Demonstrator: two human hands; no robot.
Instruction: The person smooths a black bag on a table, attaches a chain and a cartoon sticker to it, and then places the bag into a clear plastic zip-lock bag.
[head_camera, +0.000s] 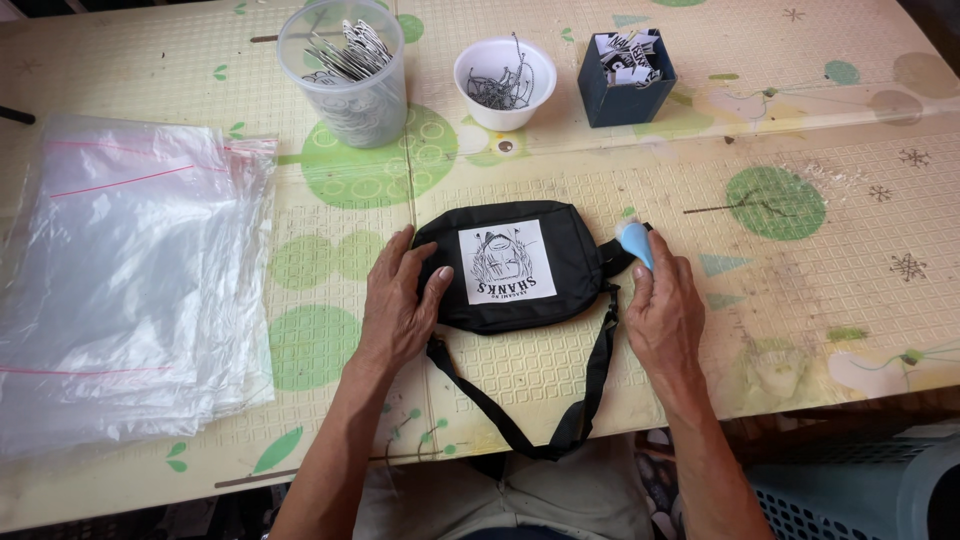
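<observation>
Fingers (400, 262) on bag (560, 262), cups (345, 75) beyond

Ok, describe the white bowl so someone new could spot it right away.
Look along the far edge of the patterned table, behind the black pouch. The white bowl sits between a clear plastic cup and a dark blue box; it alone is round, opaque white, holding metal hooks.
</observation>
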